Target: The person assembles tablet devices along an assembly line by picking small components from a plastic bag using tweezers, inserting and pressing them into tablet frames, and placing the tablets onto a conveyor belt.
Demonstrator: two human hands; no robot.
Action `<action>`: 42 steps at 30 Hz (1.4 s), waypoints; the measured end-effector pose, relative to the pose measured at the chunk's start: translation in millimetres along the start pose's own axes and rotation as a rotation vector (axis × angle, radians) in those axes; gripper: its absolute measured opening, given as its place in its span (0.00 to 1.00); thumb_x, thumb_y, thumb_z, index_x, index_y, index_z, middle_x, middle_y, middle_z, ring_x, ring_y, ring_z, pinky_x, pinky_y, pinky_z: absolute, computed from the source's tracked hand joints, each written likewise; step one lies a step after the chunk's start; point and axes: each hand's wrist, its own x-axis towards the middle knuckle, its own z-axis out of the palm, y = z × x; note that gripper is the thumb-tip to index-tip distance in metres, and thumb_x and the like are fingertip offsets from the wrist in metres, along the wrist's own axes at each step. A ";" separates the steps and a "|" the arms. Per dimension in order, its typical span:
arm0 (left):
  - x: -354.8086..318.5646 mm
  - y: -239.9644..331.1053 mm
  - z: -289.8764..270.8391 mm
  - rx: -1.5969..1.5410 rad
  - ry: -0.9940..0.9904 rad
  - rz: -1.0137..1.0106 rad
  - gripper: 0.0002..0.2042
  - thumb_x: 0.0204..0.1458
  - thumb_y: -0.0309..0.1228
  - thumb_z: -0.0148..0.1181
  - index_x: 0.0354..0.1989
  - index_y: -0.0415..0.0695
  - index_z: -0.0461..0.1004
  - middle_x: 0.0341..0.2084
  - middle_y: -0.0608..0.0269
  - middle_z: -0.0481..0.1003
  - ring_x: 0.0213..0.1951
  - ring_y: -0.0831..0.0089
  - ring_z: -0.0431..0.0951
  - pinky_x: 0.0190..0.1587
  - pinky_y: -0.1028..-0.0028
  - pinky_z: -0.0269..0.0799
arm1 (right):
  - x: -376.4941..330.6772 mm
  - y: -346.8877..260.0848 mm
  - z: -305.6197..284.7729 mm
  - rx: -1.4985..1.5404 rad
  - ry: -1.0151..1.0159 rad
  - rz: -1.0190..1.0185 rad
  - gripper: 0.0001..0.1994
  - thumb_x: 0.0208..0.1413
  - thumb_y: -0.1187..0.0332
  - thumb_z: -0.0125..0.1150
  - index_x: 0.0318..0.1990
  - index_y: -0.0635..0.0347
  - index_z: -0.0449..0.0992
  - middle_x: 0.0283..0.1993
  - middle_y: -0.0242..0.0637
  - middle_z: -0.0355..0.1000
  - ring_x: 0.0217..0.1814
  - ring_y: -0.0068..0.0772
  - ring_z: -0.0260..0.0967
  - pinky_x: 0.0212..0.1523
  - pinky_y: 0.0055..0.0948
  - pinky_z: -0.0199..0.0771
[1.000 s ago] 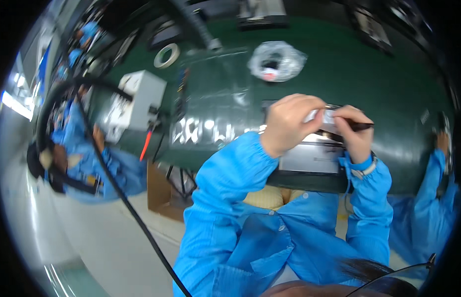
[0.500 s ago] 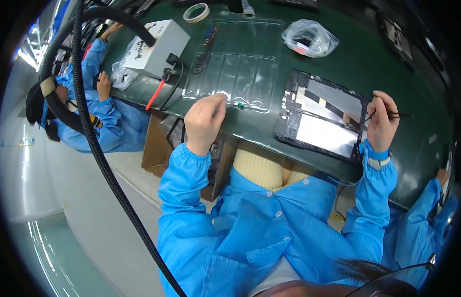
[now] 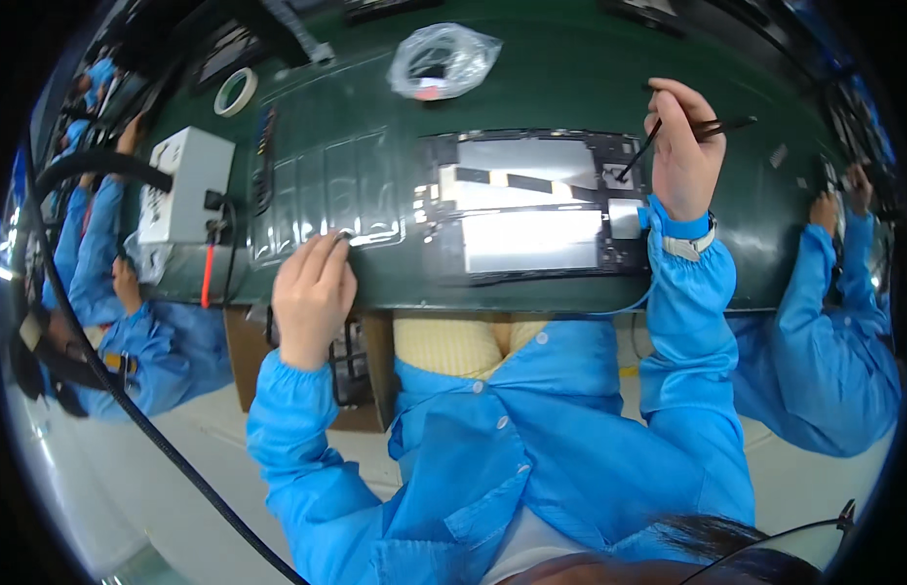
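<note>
My right hand is closed around thin black tweezers. Their tip points down at the right end of an opened tablet, which lies flat with its black frame, silvery panels and striped strip showing. Another dark, pointed length juts out to the right behind the fingers; whether it belongs to the same tool I cannot tell. My left hand has its fingers bent and pressed together at the near edge of a clear plastic tray. A small dark bit shows at those fingertips, too small to name.
A bagged coil lies beyond the tablet. Left of the tray stand a white box with a black hose and a roll of tape. Below the table edge is a cardboard box. Co-workers in blue sit on both sides.
The view has turned and shifted, so the table looks straighter. My right hand has raised the tool, its tip now over the tablet's right end. My left hand stays by the tray's near edge.
</note>
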 end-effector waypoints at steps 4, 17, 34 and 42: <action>65.8 31.7 -17.0 -0.200 0.045 0.085 0.16 0.40 0.21 0.56 0.42 0.40 0.71 0.42 0.57 0.73 0.43 0.58 0.73 0.44 0.66 0.68 | 15.5 -0.6 2.5 -0.833 -0.109 -0.593 0.08 0.42 0.74 0.60 0.32 0.52 0.78 0.29 0.32 0.70 0.28 0.29 0.70 0.27 0.24 0.70; 165.1 80.1 72.4 -0.844 -0.059 -0.009 0.20 0.43 0.17 0.46 0.47 0.42 0.62 0.36 0.63 0.76 0.29 0.60 0.76 0.32 0.68 0.71 | -7.2 20.6 24.0 -1.150 -0.686 -0.553 0.11 0.35 0.71 0.62 0.32 0.52 0.77 0.28 0.26 0.68 0.21 0.30 0.65 0.22 0.26 0.66; 164.0 79.2 78.8 -0.870 0.027 0.017 0.21 0.38 0.14 0.47 0.45 0.40 0.64 0.33 0.61 0.77 0.23 0.66 0.73 0.28 0.72 0.69 | -8.8 18.4 26.7 -1.193 -0.701 -0.593 0.12 0.37 0.69 0.57 0.34 0.53 0.76 0.26 0.26 0.64 0.20 0.28 0.63 0.21 0.25 0.63; 163.5 80.4 75.2 -0.880 0.026 0.020 0.21 0.38 0.14 0.47 0.45 0.40 0.64 0.34 0.62 0.77 0.25 0.66 0.74 0.30 0.71 0.69 | -10.8 17.6 26.1 -1.238 -0.692 -0.550 0.12 0.37 0.67 0.58 0.34 0.53 0.75 0.27 0.26 0.65 0.22 0.29 0.66 0.23 0.25 0.65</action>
